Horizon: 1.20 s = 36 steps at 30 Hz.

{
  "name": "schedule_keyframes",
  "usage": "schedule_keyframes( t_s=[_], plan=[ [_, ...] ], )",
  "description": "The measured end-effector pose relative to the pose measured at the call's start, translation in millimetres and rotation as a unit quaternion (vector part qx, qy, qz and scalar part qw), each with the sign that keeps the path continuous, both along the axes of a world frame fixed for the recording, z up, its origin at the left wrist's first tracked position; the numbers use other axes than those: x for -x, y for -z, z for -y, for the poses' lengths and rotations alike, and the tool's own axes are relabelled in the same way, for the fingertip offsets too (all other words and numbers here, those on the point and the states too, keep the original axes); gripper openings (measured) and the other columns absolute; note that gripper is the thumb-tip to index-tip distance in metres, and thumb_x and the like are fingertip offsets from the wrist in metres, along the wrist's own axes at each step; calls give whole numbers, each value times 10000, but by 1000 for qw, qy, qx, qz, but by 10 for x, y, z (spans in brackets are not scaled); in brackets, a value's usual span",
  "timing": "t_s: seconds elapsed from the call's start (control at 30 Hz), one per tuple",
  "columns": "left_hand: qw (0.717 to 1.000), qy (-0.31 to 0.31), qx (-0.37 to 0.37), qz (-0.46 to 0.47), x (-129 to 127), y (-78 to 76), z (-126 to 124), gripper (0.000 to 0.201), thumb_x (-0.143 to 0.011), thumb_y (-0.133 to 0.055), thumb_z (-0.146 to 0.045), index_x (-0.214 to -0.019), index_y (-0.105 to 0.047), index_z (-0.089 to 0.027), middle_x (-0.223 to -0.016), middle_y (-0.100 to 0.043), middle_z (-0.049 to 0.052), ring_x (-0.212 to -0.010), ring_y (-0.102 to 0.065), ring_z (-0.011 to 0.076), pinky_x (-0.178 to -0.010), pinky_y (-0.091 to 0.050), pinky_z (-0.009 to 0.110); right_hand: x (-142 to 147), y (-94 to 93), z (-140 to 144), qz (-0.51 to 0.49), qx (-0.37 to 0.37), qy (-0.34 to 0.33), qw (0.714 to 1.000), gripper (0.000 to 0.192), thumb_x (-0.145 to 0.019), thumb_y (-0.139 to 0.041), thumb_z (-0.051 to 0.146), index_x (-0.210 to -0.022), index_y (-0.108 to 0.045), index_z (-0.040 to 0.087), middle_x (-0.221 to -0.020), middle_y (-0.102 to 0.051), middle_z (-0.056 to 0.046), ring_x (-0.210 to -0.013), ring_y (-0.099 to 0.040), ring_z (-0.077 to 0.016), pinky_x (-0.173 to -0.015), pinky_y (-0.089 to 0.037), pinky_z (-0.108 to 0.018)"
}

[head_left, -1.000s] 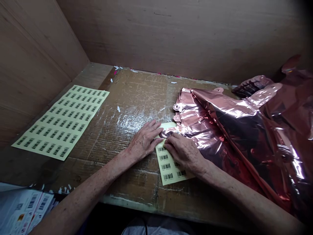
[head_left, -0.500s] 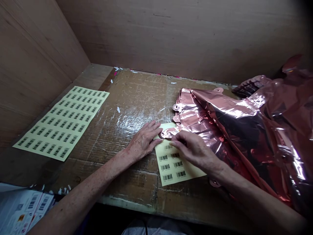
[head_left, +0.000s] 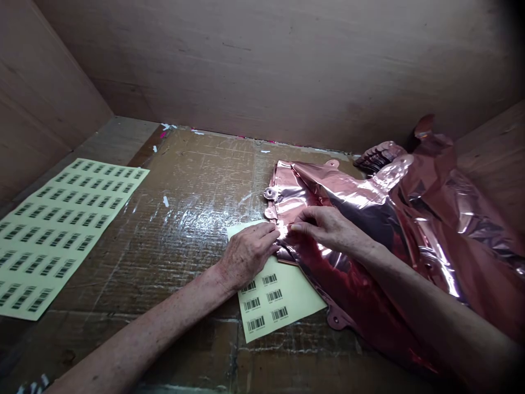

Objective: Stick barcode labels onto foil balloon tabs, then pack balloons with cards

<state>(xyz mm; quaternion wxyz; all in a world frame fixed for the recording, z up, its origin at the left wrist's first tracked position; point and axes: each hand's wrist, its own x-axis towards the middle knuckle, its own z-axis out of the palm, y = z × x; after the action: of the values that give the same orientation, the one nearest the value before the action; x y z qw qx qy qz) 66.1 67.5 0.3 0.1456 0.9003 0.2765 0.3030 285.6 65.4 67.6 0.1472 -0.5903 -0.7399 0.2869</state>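
Foil balloon lengthwise left-right, tabbed end leftward, both hands there

Both hands palm-down, fingertips together

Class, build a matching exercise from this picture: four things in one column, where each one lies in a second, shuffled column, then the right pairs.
Things:
1. full barcode sheet
2. small label sheet
3. foil balloons
4. right hand

Places:
A. piled at the right
B. flat at far left
C. on the pink foil
D. partly under the left hand

Pairs: 1-B, 2-D, 3-A, 4-C
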Motion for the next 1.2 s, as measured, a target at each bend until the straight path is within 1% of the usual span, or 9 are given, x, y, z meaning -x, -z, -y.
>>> schedule_keyframes(
  t_s=[0.2,0.4,0.53,0.63,0.73,0.8,0.9,1.0,1.2],
  plan=[
    [1000,-7,4,7,21,4,9,148,-982,-511,-177,-1079,-619,-150,-1116,-704,97,-1036,-682,220,-908,-595,382,-42,96,-90,16,18,10,1000,192,-920,-598,299,-804,-693,180,-808,-717,-39,-725,-642,-164,-640,-447,-275],
    [997,5,-11,-79,3,-87,26,357,-916,-446,-53,-1249,-534,-146,-1174,-657,124,-1072,-638,243,-889,-585,396,-14,129,-54,108,-50,12,993,235,-957,-558,282,-770,-646,171,-744,-673,-35,-680,-598,-159,-621,-407,-275],
    [993,14,-12,-117,-1,-123,14,377,-856,-430,7,-1189,-556,-117,-1164,-646,142,-1058,-630,263,-864,-586,412,138,112,204,196,-180,17,964,238,-1018,-456,262,-997,-671,164,-920,-683,-89,-777,-620,-192,-638,-419,-291],
    [997,18,-9,-70,-4,-127,-9,304,-911,-411,-31,-1160,-564,-118,-1146,-661,133,-1095,-633,247,-902,-581,406,318,182,414,237,-249,-46,938,247,-1009,-502,310,-1121,-653,150,-1012,-668,-113,-776,-607,-203,-599,-423,-298],
    [999,17,2,-28,0,-146,-31,240,-956,-414,-91,-1115,-592,-119,-1097,-683,124,-1067,-656,241,-898,-583,405,448,294,496,317,-294,-94,897,192,-941,-515,97,-1054,-667,69,-891,-654,-135,-726,-573,-216,-563,-403,-317],
    [1000,13,20,-12,7,-167,-46,208,-979,-430,-139,-1073,-615,-127,-1047,-700,112,-1005,-674,234,-868,-587,402,453,333,470,327,-302,-106,889,225,-897,-472,5,-929,-683,76,-798,-633,-118,-703,-556,-208,-560,-386,-315],
    [998,19,54,15,14,-192,-72,169,-983,-492,-192,-1059,-636,-150,-1033,-716,84,-940,-684,211,-840,-586,383,331,293,358,224,-271,-68,934,229,-948,-496,124,-797,-668,120,-752,-616,-72,-641,-520,-157,-567,-372,-288],
    [995,24,87,48,6,-195,-106,179,-948,-570,-209,-1107,-641,-167,-1023,-729,61,-919,-693,199,-831,-585,369,160,168,246,48,-164,-18,985,316,-972,-532,300,-723,-648,143,-697,-605,-24,-613,-515,-122,-588,-379,-262],
    [995,31,83,40,-13,-141,-163,277,-876,-553,-82,-1118,-645,-181,-1044,-738,59,-944,-699,206,-816,-581,362,-38,-55,237,-105,13,76,992,318,-894,-596,419,-772,-698,144,-702,-645,-36,-615,-550,-137,-553,-402,-266]
  ],
)
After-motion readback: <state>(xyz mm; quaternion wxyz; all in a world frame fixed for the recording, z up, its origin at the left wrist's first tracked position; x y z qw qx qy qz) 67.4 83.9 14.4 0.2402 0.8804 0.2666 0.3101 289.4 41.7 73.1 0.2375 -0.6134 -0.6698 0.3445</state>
